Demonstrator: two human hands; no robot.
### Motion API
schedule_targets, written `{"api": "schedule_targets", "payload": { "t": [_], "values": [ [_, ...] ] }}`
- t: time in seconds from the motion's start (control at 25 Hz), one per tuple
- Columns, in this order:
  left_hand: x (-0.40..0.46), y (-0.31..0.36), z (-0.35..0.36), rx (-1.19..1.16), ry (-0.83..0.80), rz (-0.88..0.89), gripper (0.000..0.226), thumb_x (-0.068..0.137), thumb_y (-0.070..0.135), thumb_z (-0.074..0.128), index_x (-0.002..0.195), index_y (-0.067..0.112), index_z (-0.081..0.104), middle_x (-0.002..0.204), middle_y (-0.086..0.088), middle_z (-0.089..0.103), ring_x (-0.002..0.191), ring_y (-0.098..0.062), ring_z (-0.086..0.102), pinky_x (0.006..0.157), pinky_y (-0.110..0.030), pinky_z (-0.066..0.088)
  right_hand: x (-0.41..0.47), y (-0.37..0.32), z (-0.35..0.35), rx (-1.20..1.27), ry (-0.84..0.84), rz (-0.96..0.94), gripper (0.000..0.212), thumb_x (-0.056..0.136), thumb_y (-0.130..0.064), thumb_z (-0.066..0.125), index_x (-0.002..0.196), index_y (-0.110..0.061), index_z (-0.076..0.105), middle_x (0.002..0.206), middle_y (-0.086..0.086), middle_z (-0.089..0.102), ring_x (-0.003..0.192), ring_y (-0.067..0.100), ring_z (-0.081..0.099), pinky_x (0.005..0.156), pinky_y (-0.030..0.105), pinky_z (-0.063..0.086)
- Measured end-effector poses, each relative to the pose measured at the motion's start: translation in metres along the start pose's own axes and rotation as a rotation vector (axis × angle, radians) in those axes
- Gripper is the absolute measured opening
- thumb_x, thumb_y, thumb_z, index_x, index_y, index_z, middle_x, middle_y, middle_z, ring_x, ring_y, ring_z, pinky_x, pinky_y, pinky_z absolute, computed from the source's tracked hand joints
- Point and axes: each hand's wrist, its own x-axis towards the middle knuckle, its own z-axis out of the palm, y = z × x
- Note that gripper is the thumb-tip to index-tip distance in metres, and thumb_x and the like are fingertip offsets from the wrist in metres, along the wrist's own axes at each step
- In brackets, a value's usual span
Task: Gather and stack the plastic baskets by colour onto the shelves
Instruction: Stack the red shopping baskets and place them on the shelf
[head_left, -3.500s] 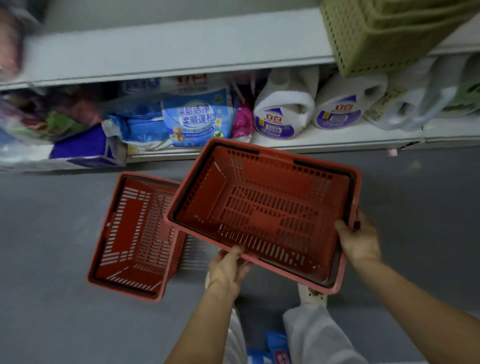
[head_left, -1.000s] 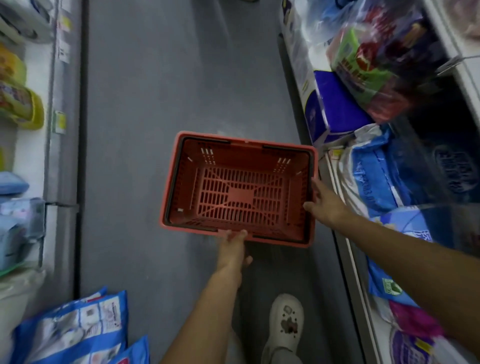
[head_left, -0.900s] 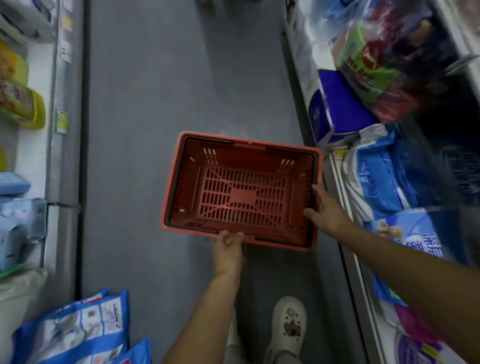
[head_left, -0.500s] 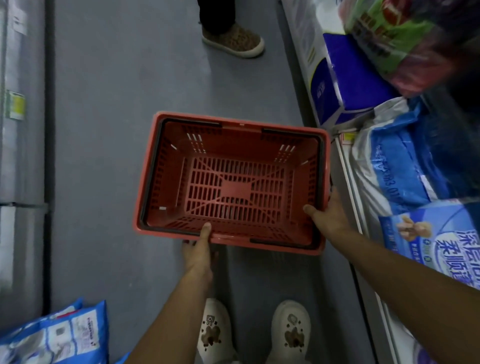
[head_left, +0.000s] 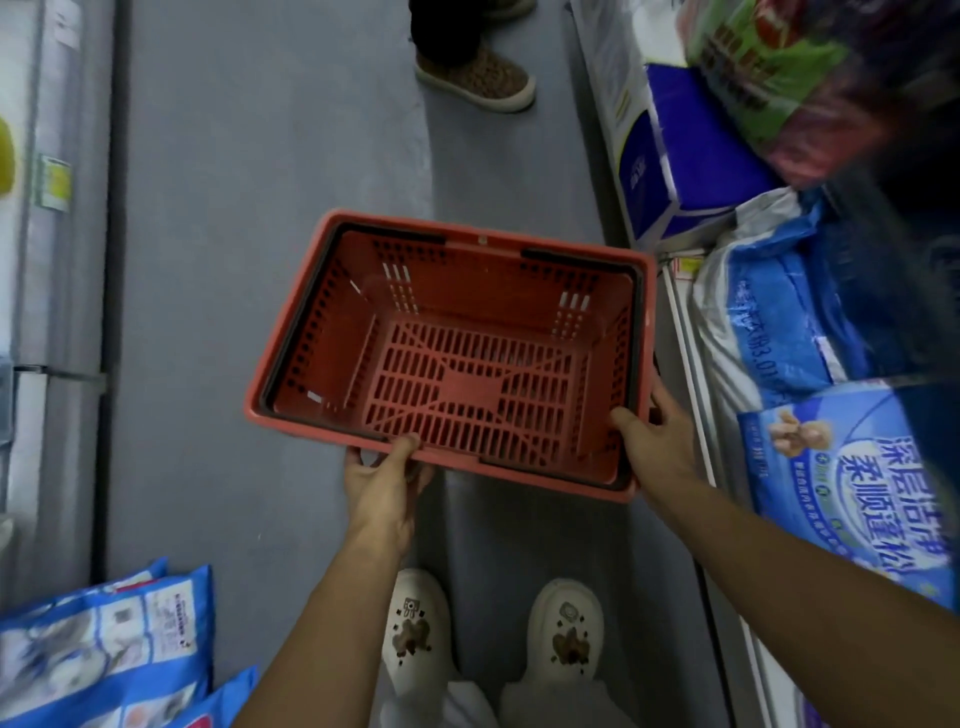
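I hold a red plastic basket (head_left: 457, 358) level above the grey aisle floor, its open top facing up and nothing inside it. Black handles lie folded along its rim. My left hand (head_left: 384, 488) grips the near rim at the middle, thumb over the edge. My right hand (head_left: 657, 441) grips the near right corner. No other basket is in view.
Shelves (head_left: 691, 322) on the right carry blue detergent bags (head_left: 810, 312) and a blue box (head_left: 685, 161). A grey shelf unit (head_left: 62, 260) runs along the left, with blue packs (head_left: 104, 639) at its foot. Another person's shoe (head_left: 478, 78) stands ahead in the aisle. My white shoes (head_left: 415, 629) are below.
I have turned from the shelf into the aisle carrying the basket. Over the last second the basket has come closer, and another person's shoe has come into view ahead.
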Motion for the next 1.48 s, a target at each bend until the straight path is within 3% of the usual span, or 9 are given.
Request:
{"api": "schedule_targets", "payload": {
  "t": [0.2, 0.32, 0.4, 0.6, 0.8, 1.0, 1.24, 1.36, 1.48],
  "values": [
    [-0.076, 0.011, -0.029, 0.059, 0.065, -0.081, 0.045, 0.087, -0.001, 0.066, 0.128, 0.014, 0.053, 0.122, -0.017, 0.068, 0.108, -0.035, 0.067, 0.086, -0.050, 0.057, -0.066, -0.018, -0.036, -0.025, -0.020, 0.110, 0.066, 0.083, 0.001, 0.060, 0.141, -0.027, 0.050, 0.104, 0.010, 0.072, 0.088, 0.017, 0.070, 0.085, 0.041, 0.059],
    [-0.122, 0.016, -0.050, 0.026, 0.089, -0.062, 0.051, 0.085, 0.000, 0.067, 0.128, 0.023, 0.051, 0.125, -0.019, 0.066, 0.113, -0.040, 0.063, 0.080, -0.051, 0.058, -0.120, -0.035, -0.059, -0.004, -0.007, 0.129, 0.064, 0.082, 0.003, 0.062, 0.140, -0.024, 0.052, 0.091, 0.003, 0.070, 0.073, 0.005, 0.066, 0.058, 0.016, 0.057],
    [-0.154, 0.023, -0.065, 0.047, 0.076, -0.024, 0.069, 0.085, 0.002, 0.068, 0.140, 0.031, 0.037, 0.130, -0.016, 0.063, 0.113, -0.041, 0.063, 0.068, -0.044, 0.060, -0.156, -0.047, -0.072, 0.016, 0.030, 0.134, 0.065, 0.082, 0.004, 0.061, 0.139, -0.024, 0.052, 0.098, 0.007, 0.071, 0.070, 0.002, 0.064, 0.054, 0.012, 0.052],
    [-0.221, 0.053, -0.112, 0.062, 0.007, 0.009, 0.096, 0.085, 0.002, 0.068, 0.145, 0.056, 0.016, 0.131, -0.016, 0.062, 0.112, -0.039, 0.064, 0.089, -0.061, 0.052, -0.257, -0.076, -0.095, 0.096, 0.083, 0.074, 0.067, 0.080, 0.008, 0.060, 0.140, -0.022, 0.052, 0.112, 0.011, 0.070, 0.065, -0.010, 0.066, 0.054, 0.009, 0.053],
    [-0.304, 0.107, -0.160, 0.120, -0.108, 0.088, 0.092, 0.084, -0.003, 0.067, 0.145, 0.049, 0.023, 0.130, -0.020, 0.062, 0.106, -0.039, 0.066, 0.083, -0.058, 0.055, -0.388, -0.110, -0.113, 0.209, 0.205, 0.043, 0.064, 0.080, 0.012, 0.058, 0.135, -0.021, 0.057, 0.111, 0.003, 0.070, 0.065, -0.012, 0.064, 0.054, 0.006, 0.051],
    [-0.385, 0.153, -0.194, 0.195, -0.218, 0.144, 0.084, 0.082, -0.003, 0.067, 0.143, 0.039, 0.026, 0.134, -0.024, 0.057, 0.101, -0.037, 0.064, 0.057, -0.041, 0.059, -0.503, -0.131, -0.134, 0.321, 0.307, 0.056, 0.064, 0.082, 0.013, 0.057, 0.137, -0.019, 0.054, 0.078, 0.000, 0.068, 0.053, 0.003, 0.065, 0.045, 0.010, 0.050],
    [-0.469, 0.168, -0.237, 0.258, -0.332, 0.192, 0.082, 0.082, -0.002, 0.068, 0.142, 0.037, 0.027, 0.134, -0.018, 0.058, 0.110, -0.039, 0.065, 0.066, -0.045, 0.061, -0.615, -0.134, -0.161, 0.377, 0.442, 0.031, 0.063, 0.082, 0.011, 0.059, 0.136, -0.021, 0.055, 0.079, 0.002, 0.068, 0.046, -0.006, 0.062, 0.044, 0.009, 0.048],
    [-0.506, 0.166, -0.272, 0.256, -0.394, 0.239, 0.076, 0.083, -0.003, 0.066, 0.140, 0.031, 0.029, 0.137, -0.026, 0.054, 0.098, -0.034, 0.063, 0.055, -0.039, 0.060, -0.678, -0.118, -0.170, 0.407, 0.492, -0.006, 0.065, 0.082, 0.005, 0.063, 0.138, -0.026, 0.052, 0.087, 0.009, 0.073, 0.055, 0.001, 0.065, 0.053, 0.016, 0.054],
    [-0.549, 0.154, -0.316, 0.260, -0.467, 0.271, 0.078, 0.082, -0.004, 0.067, 0.140, 0.031, 0.029, 0.141, -0.031, 0.048, 0.096, -0.032, 0.056, 0.050, -0.037, 0.058, -0.748, -0.085, -0.182, 0.453, 0.515, -0.051, 0.065, 0.083, 0.000, 0.064, 0.140, -0.029, 0.050, 0.085, -0.003, 0.072, 0.061, 0.002, 0.070, 0.056, 0.018, 0.056]
  ]
}}
